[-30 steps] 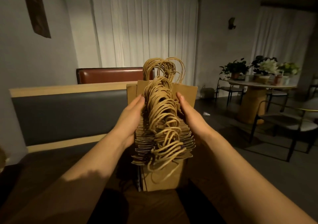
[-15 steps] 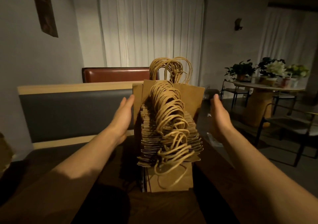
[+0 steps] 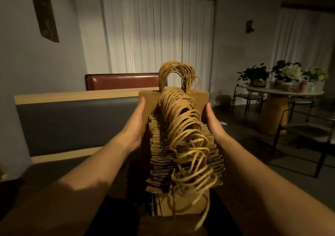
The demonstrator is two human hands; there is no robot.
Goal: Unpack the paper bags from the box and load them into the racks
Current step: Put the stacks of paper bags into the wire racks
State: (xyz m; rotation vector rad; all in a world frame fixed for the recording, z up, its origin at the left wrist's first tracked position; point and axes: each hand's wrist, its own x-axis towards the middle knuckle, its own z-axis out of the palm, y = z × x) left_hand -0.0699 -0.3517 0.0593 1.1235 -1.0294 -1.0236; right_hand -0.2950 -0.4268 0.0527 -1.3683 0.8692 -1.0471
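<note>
While dim room sits quiet, dark bench back (image 3: 72,123) runs far left. Left hand (image 3: 136,125) flat against left side of paper bag stack (image 3: 181,145), fingers straight, pressing. Stack stands upright in middle on dark table (image 3: 54,172), twisted handles (image 3: 179,112) piled on top. Right hand (image 3: 213,123) presses right side, fingers straight too. Round table with plants (image 3: 286,92) far right.

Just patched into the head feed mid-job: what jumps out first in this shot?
Dead centre, a thick stack of brown paper bags stands on edge, its tangle of twine handles spilling toward the camera. The left hand and right hand press flat against its two sides. Behind, lit white curtains glow in a dim room, with potted plants on a round table at right.
</note>
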